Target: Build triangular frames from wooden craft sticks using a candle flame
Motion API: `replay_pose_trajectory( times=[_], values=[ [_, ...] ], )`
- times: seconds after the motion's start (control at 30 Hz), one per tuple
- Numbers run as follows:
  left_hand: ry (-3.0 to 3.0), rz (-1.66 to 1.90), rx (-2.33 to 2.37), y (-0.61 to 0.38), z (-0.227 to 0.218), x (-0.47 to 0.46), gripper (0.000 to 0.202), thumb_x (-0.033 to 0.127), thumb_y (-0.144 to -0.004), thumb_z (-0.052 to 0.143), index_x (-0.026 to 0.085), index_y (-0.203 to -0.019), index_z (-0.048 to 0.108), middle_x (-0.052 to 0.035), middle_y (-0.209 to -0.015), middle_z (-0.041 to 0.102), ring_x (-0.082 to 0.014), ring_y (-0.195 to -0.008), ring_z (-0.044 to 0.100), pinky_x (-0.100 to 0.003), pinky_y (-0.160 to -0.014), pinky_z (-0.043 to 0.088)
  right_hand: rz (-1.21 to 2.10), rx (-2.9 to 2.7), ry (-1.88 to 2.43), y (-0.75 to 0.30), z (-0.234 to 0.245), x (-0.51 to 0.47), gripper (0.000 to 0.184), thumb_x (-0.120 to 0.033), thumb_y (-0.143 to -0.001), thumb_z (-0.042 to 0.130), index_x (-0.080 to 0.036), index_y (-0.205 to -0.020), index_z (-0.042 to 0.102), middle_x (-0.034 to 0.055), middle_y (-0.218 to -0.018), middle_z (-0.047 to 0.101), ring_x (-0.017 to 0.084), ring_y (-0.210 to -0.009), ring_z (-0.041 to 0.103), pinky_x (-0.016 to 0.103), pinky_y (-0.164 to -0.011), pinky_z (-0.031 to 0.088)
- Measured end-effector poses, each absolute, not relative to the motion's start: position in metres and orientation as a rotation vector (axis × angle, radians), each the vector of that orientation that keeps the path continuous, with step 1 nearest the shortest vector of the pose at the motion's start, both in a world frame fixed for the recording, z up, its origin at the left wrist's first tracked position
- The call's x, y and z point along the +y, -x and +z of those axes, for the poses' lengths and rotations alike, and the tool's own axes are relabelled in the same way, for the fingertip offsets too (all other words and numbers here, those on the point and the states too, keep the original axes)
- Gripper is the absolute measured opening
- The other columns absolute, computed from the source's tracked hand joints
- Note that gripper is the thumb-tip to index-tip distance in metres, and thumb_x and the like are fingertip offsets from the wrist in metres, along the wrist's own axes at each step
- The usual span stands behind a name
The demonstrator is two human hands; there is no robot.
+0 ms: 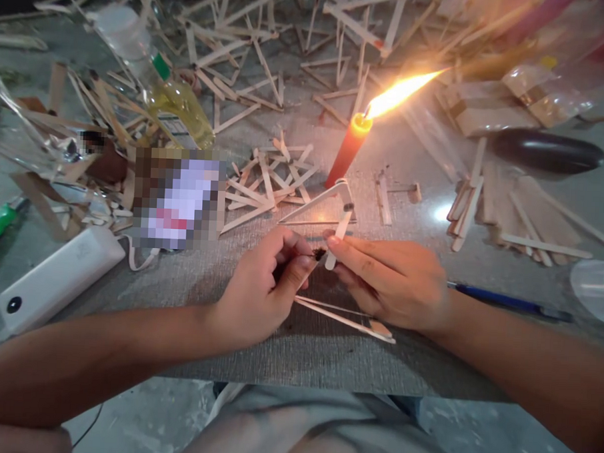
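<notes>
My right hand (394, 277) pinches a short wooden craft stick (340, 229), held nearly upright, with its upper end beside a dark spot. Opposite it, my left hand (262, 285) is closed with thumb and fingers on a thin wooden stick (307, 276). A small dark, burnt-looking patch (319, 253) lies between the two hands; what it belongs to is unclear. Just beyond my fingers is a stick bent into an angular frame (313, 207). Behind that burns an orange candle (344, 155), its flame leaning right. More thin sticks (345, 318) lie below my hands.
Bent sticks (269, 178) are heaped behind, flat craft sticks (527, 216) at right near a dark oval object (550, 150). A bottle of yellow liquid (179, 111), a blurred-out phone (183, 201), a white power bank (62, 279) and a blue pen (509, 300) surround my hands.
</notes>
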State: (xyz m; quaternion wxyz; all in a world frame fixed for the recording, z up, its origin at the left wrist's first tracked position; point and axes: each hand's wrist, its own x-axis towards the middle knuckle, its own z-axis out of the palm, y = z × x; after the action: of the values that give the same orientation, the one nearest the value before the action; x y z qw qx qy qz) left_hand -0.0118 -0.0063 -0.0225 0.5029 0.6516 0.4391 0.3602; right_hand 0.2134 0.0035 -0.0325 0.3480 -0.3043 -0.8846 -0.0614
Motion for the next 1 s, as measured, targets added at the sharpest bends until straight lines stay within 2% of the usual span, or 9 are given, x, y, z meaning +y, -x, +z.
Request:
replay_pose_trajectory(
  times=[0.4,0.57,0.7,0.8,1.0],
  values=[
    [-1.544,0.938,1.052,0.0136,-0.0248,-0.0080,0.009,0.015,-0.095,0.066,0.021,-0.100,0.069,0.0034,-0.077,0.073,-0.0095,-0.066,0.073,-0.017,-0.058,0.057,-0.153,-2.272,0.806,-0.2135,-0.0343,-0.0002,0.030,-0.014,-0.099,0.063,-0.012,-0.129,0.065,0.0131,-0.118,0.080,0.018,-0.094,0.079,0.025,-0.078,0.067],
    [-1.536,0.974,1.088,0.0123,-0.0220,-0.0100,0.006,0.014,-0.091,0.070,0.021,-0.092,0.068,0.0029,-0.076,0.075,-0.0103,-0.065,0.073,-0.018,-0.058,0.057,-0.146,-2.271,0.764,-0.2121,-0.0314,0.0002,0.030,-0.014,-0.098,0.064,-0.010,-0.127,0.066,0.0145,-0.111,0.081,0.018,-0.089,0.080,0.026,-0.073,0.067],
    [-1.549,1.022,1.074,0.0118,-0.0212,-0.0090,0.008,0.014,-0.088,0.073,0.019,-0.085,0.067,0.0027,-0.071,0.074,-0.0093,-0.060,0.069,-0.017,-0.053,0.053,-0.111,-2.271,0.749,-0.2123,-0.0299,-0.0004,0.031,-0.014,-0.098,0.063,-0.010,-0.130,0.065,0.0150,-0.111,0.081,0.019,-0.089,0.080,0.026,-0.073,0.068],
    [-1.619,1.024,1.059,0.0133,-0.0206,-0.0072,0.006,0.014,-0.088,0.073,0.019,-0.088,0.071,0.0022,-0.071,0.075,-0.0079,-0.056,0.065,-0.017,-0.051,0.050,-0.099,-2.293,0.745,-0.2129,-0.0295,-0.0009,0.032,-0.014,-0.099,0.062,-0.010,-0.130,0.064,0.0152,-0.110,0.081,0.019,-0.090,0.080,0.027,-0.075,0.068],
    [-1.725,1.009,1.059,0.0144,-0.0176,-0.0071,0.010,0.011,-0.088,0.072,0.020,-0.090,0.075,0.0021,-0.076,0.077,-0.0070,-0.059,0.065,-0.016,-0.052,0.049,-0.085,-2.295,0.724,-0.2132,-0.0285,-0.0008,0.030,-0.013,-0.098,0.063,-0.009,-0.128,0.066,0.0153,-0.109,0.081,0.019,-0.091,0.079,0.026,-0.078,0.068]
  ],
)
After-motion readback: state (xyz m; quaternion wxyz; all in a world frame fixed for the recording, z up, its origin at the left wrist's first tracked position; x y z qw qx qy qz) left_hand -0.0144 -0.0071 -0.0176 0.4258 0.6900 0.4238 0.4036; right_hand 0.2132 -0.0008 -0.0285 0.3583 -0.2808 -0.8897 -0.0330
